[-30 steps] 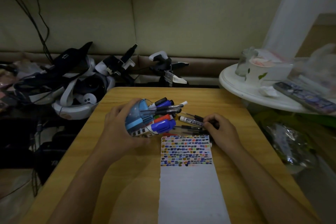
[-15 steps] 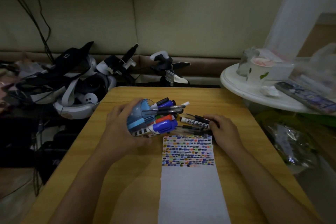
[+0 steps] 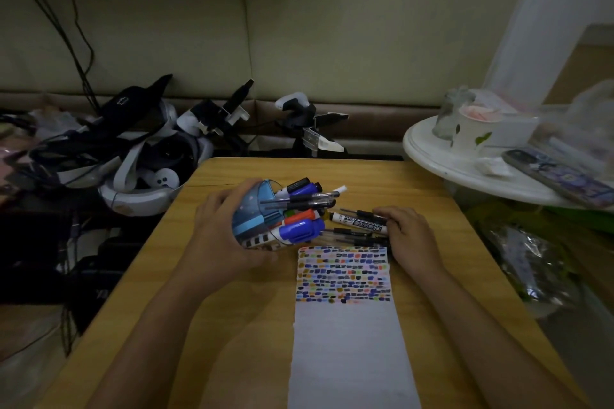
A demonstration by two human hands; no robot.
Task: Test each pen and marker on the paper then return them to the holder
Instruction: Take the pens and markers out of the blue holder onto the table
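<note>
A: Start at the fingers. What are they doing?

B: The left hand [image 3: 216, 242] has its fingers curled round the holder [image 3: 254, 216], gripping it tipped on its side with the mouth toward the right. The right hand [image 3: 410, 236] lies over the tail ends of the loose pens [image 3: 352, 232] on the table [image 3: 415, 183]; its fingers look curled onto the white marker [image 3: 357, 222], though in this dim light I can't be sure it's a true grip rather than a resting touch.

A: And beyond the hands?

B: Several markers, among them a blue-capped marker [image 3: 300, 229], already sit in the holder. The paper [image 3: 345, 309] lies just near of the loose pens, its top rows full of coloured dabs.

A: So how far along?

B: Late, I'd judge. Testing looks mostly done; what's left is slotting the few loose pens back in and standing the holder upright.
</note>
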